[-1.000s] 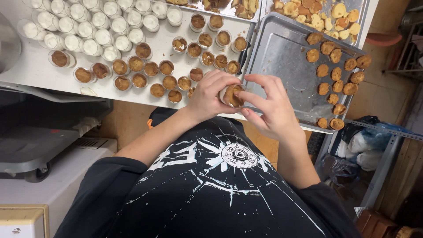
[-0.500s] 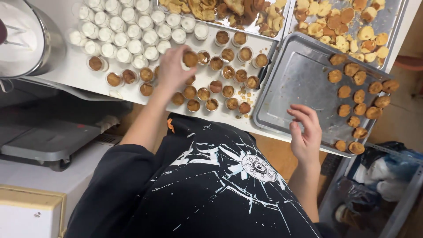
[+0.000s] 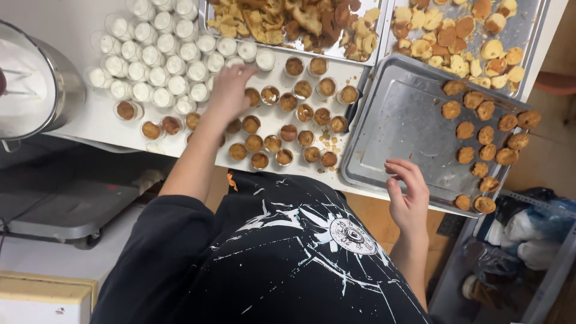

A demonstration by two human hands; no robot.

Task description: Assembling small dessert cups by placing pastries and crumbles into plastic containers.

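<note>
You stand at a white worktable (image 3: 90,123), and the biggest thing on it is the metal baking tray (image 3: 408,132) at your right, tilted a little, with its near corner over the table edge. Round brown cake discs (image 3: 486,135) lie along its far right side; the rest of its floor is bare metal. Behind it are two more trays, one with broken brown cake scraps (image 3: 288,21) and one with pale and brown round pieces (image 3: 456,36). At the far left is a steel mixing bowl (image 3: 42,84) with white cream inside.

In the middle of the table are many small clear cups. The filled cups (image 3: 300,114) show a brown cake disc on top, and the white cups (image 3: 162,60), in rows behind them, show only cream.

Your left hand (image 3: 231,90) reaches over the cups, fingers bent down at the border between brown and white rows; I cannot tell if it holds something. Your right hand (image 3: 408,192) hovers above the near edge of the baking tray, fingers loosely curled, holding nothing.
</note>
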